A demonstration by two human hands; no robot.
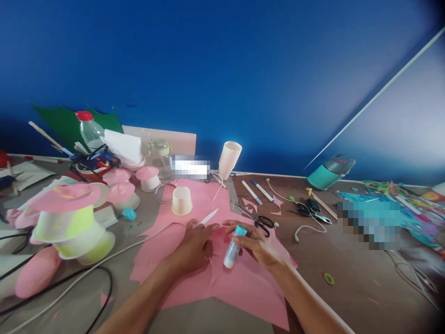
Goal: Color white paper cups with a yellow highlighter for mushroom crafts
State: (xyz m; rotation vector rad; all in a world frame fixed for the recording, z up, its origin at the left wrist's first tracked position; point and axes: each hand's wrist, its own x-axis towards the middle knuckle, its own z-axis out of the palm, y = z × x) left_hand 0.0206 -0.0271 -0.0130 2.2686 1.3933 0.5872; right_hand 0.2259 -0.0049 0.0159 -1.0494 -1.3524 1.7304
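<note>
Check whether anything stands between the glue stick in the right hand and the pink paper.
Nothing visible does: the right hand holds the glue stick over the pink paper, the left hand to one side.

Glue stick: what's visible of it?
The glue stick is a slim, plastic-looking cylinder with a teal cap, apparently on, at its upper end; pale blue-and-white body, markings too blurred to read; white lower end. It tilts, top toward the right, held in the right grip over pink paper; whether its base touches the paper is unclear.
</note>
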